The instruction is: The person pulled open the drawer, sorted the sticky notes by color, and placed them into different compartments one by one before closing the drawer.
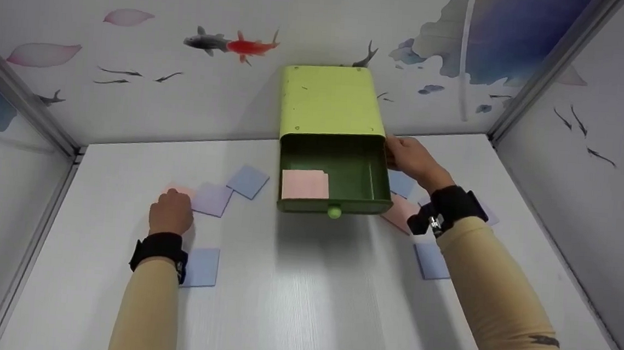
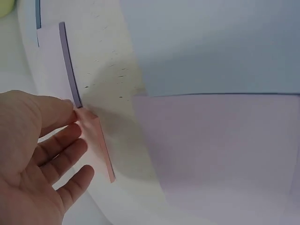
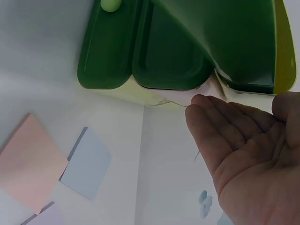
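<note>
A yellow-green drawer cabinet [image 1: 328,99] stands against the back wall, its top drawer [image 1: 354,161] pulled out. Inside that drawer, at the left, lies a pink sticky-note pad [image 1: 305,184]. In the left wrist view my left hand [image 2: 33,154] pinches the corner of another pink sticky-note pad [image 2: 99,145] on the table between thumb and index finger; the index finger is mostly hidden. Touching this pad is a lavender pad [image 1: 211,198]. My right hand [image 1: 412,159] is at the cabinet's right side, fingers straight, fingertips against or close beside it [image 3: 248,154].
Blue pads [image 1: 248,181] [image 1: 202,267] lie on the left half of the table. Under and around my right arm are a pink pad [image 1: 400,214] and blue pads [image 1: 431,260] [image 1: 401,184]. Printed wall panels [image 1: 186,89] enclose the back and sides.
</note>
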A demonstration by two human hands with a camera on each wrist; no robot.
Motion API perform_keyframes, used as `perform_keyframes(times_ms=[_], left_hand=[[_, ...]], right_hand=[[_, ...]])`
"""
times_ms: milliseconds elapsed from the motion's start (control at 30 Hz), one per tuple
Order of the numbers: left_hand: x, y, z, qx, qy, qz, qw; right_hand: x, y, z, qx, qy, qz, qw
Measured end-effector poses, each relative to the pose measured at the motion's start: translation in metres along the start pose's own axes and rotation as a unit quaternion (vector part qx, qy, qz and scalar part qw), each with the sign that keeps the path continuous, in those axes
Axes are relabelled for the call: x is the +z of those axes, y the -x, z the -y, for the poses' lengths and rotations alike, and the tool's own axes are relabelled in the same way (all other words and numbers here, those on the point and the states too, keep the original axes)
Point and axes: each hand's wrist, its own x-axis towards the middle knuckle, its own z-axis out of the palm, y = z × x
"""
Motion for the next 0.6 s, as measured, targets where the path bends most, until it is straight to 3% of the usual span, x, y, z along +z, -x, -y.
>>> perform_keyframes(times_ms=[200,400,600], left_hand=[[0.006,0.001,0.007,-0.032,0.095,-0.003,0.9949],[0.006,0.002,0.011,-0.053,0.111,-0.02,0.9922],[0.005,0.0,0.017,-0.094,0.108,0.017,0.9896]], right_hand=[[0.0,-0.001,-0.001,-0.005,-0.008,0.001,1.0],[-0.001,0.0,0.0,-0.01,-0.017,0.006,1.0],[-0.002,0.0,0.001,-0.013,-0.019,0.007,1.0]])
